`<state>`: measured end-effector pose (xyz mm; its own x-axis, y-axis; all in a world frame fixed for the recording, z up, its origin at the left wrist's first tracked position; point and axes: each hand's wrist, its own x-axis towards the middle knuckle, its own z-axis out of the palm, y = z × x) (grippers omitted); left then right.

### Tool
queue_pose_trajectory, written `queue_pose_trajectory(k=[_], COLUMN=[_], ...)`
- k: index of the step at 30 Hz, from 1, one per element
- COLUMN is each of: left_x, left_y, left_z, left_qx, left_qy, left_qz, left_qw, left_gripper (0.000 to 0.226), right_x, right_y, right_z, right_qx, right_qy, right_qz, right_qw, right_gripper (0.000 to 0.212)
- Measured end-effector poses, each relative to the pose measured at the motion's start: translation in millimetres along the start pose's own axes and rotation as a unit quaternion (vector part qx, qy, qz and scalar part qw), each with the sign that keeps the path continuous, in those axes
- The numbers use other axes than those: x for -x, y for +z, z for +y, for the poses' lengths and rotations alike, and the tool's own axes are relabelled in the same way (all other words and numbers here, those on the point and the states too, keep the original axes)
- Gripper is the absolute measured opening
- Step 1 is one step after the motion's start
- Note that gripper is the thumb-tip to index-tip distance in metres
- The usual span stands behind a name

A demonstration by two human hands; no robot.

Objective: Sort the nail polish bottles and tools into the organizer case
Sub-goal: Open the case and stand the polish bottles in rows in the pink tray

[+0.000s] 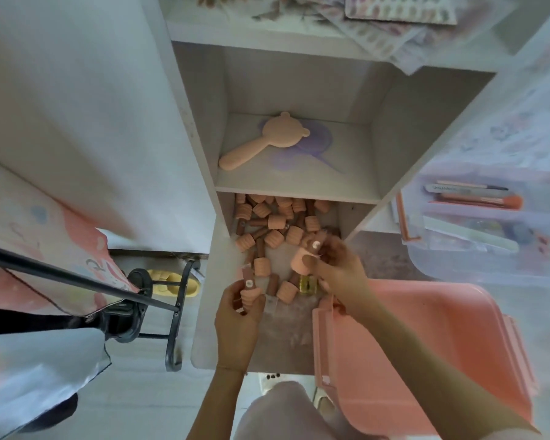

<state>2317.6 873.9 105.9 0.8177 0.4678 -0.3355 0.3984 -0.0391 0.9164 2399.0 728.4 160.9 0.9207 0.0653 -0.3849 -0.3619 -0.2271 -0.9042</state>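
Both hands grasping polish bottles at desk's front edge.
Left hand grips one bottle; right hand pinches another, blurry. Loose bottles piled rearward; pink case at right edge.

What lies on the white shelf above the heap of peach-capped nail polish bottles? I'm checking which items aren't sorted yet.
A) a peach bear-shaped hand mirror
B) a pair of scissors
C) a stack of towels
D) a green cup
A: a peach bear-shaped hand mirror lies on the white shelf, partly over a purple butterfly-shaped piece, above the heap of peach-capped nail polish bottles.
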Motion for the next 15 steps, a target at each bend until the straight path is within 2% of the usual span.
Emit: queue_pose_trajectory(k=[2,5,12,15], left_x=[14,34,60,67], left_y=[7,18,45,53], left_z=[7,16,29,32], left_qx=[0.013,0.033,0.039,0.006], left_qy=[0.015,0.029,0.034,0.039], left_qz=[-0.031,-0.057,-0.101,-0.112], left_qw=[0.999,0.997,0.994,0.993], left_gripper=[0.030,0.036,0.032,0.036], right_x=[29,61,70,60], right_y=[-28,-68,-108,-105], right_z=[-7,-5,77,107], right_qx=[-0.055,-0.064,0.100,0.175], right_qy=[-0.048,-0.092,0.037,0.026], right_qz=[-0.020,-0.010,-0.041,-0.041], right_qw=[0.997,0.994,0.993,0.983], right_gripper=[0.015,0.016,0.007,0.012])
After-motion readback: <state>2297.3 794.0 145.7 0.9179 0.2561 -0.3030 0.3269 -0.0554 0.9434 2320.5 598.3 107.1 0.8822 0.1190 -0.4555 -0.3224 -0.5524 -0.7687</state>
